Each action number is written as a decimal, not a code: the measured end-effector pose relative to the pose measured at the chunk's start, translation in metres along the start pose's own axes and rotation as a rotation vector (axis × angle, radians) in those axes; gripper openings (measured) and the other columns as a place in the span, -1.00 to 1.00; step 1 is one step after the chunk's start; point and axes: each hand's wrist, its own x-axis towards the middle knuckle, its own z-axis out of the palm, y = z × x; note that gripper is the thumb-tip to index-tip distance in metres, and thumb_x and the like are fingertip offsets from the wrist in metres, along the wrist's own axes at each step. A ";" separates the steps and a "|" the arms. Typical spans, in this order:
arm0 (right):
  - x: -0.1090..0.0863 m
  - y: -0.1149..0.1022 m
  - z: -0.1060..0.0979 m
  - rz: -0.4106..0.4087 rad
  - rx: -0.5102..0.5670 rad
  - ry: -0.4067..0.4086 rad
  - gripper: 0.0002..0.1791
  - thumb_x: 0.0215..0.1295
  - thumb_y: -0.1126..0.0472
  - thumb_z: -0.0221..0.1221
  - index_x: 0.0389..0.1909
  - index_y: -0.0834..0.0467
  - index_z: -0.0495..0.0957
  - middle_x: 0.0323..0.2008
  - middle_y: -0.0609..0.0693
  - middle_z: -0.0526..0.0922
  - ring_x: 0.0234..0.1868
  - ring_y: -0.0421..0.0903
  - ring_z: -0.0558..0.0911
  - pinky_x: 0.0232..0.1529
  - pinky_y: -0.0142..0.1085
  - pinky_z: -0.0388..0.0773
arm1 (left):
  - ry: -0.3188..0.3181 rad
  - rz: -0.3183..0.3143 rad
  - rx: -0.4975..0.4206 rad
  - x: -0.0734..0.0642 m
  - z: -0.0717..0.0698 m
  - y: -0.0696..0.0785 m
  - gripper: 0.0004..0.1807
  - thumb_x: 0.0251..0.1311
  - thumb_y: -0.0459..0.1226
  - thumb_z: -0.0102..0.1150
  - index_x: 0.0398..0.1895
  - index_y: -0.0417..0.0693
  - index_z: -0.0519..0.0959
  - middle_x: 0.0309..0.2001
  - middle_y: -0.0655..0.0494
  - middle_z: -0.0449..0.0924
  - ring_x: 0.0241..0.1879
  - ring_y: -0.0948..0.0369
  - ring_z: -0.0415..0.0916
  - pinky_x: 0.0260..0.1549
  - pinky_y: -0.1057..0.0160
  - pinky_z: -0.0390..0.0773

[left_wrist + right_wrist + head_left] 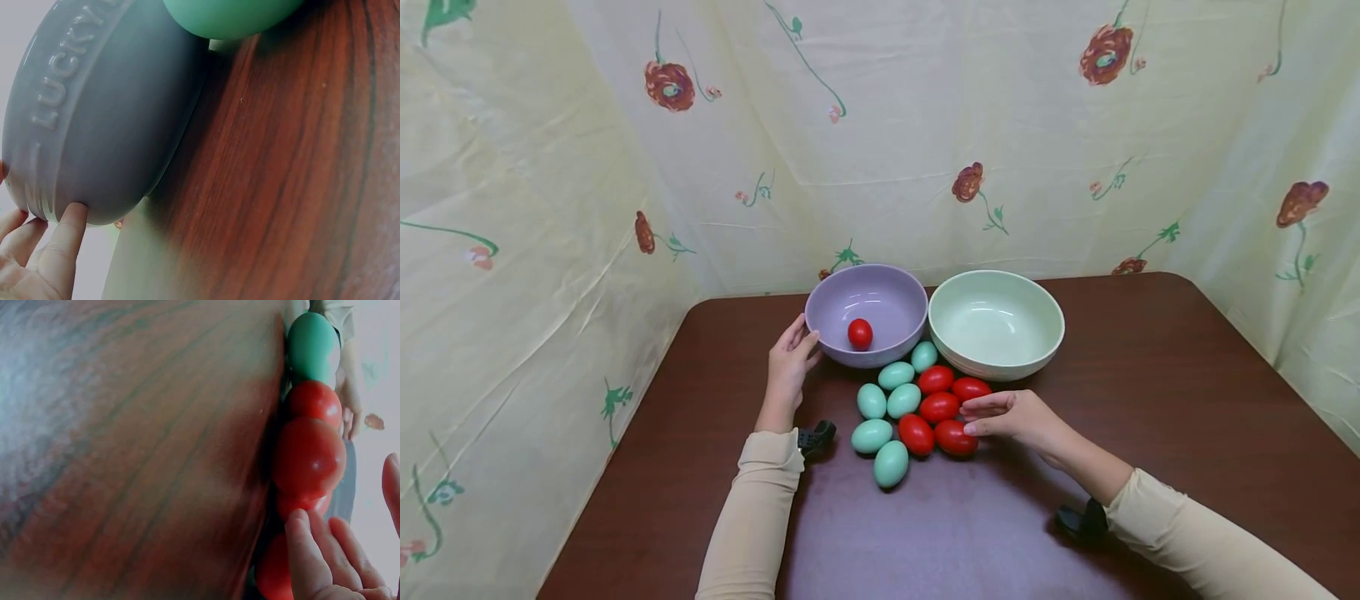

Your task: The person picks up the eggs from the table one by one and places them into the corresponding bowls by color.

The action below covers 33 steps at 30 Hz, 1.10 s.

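Note:
My left hand (788, 367) is at the left side of a purple bowl (895, 312), its fingertips touching the outer wall. The left wrist view shows those fingers (72, 228) fairly straight against the bowl, below raised lettering. One red egg (860, 333) lies inside it. My right hand (1018, 421) holds nothing; its fingers reach out beside a cluster of red eggs (940, 407), thumb apart from the fingers. Its fingertips overlap the nearest red eggs (309, 459) in the right wrist view. Several mint-green eggs (872, 436) lie left of the red ones.
A pale green bowl (996, 321) stands right of the purple one, with nothing inside. Both bowls are at the back of the dark brown wooden table (1150, 367), close to a flowered cloth (880, 125) hanging behind. Black wrist devices (1082, 522) sit under both forearms.

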 end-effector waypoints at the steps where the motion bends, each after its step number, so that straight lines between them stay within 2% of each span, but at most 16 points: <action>1: 0.000 0.001 0.000 0.006 0.000 0.003 -0.43 0.20 0.17 0.38 0.18 0.38 0.53 0.07 0.25 0.69 0.07 -0.07 0.72 -0.05 -0.43 0.67 | 0.001 -0.001 0.002 0.000 0.000 0.000 -0.37 0.40 -0.21 0.14 0.51 0.08 0.25 0.54 0.02 0.18 0.41 0.03 0.35 0.30 -0.04 0.44; 7: 0.001 0.005 0.001 0.042 0.005 0.012 -0.43 0.19 0.17 0.39 0.15 0.39 0.55 0.05 0.23 0.70 -0.01 -0.17 0.74 -0.04 -0.38 0.69 | -0.007 -0.007 0.005 0.000 0.000 0.000 -0.37 0.40 -0.19 0.14 0.51 0.09 0.26 0.53 0.02 0.19 0.41 0.02 0.35 0.30 -0.04 0.44; 21: 0.003 0.008 0.011 0.065 -0.046 0.016 -0.43 0.14 0.12 0.43 0.10 0.37 0.60 -0.06 0.19 0.76 -0.08 -0.14 0.74 -0.08 -0.40 0.67 | 0.012 -0.001 -0.014 -0.002 0.000 0.001 -0.38 0.40 -0.24 0.14 0.50 0.06 0.27 0.54 0.01 0.17 0.40 0.04 0.37 0.30 -0.04 0.45; 26: 0.003 0.009 0.013 0.045 -0.097 0.041 -0.47 0.13 0.12 0.43 0.07 0.34 0.63 -0.10 0.16 0.77 -0.10 -0.12 0.74 -0.13 -0.42 0.65 | -0.005 0.013 -0.024 -0.003 0.000 0.000 -0.37 0.40 -0.23 0.14 0.50 0.03 0.26 0.54 -0.02 0.15 0.40 0.02 0.37 0.30 -0.05 0.45; 33: 0.003 0.008 0.011 0.013 -0.095 0.004 -0.46 0.14 0.15 0.42 0.08 0.38 0.61 -0.07 0.22 0.75 -0.12 -0.10 0.75 -0.12 -0.36 0.70 | 0.011 0.014 -0.041 -0.001 0.002 -0.002 -0.39 0.39 -0.26 0.14 0.49 0.04 0.28 0.53 -0.02 0.17 0.39 0.03 0.38 0.29 -0.05 0.45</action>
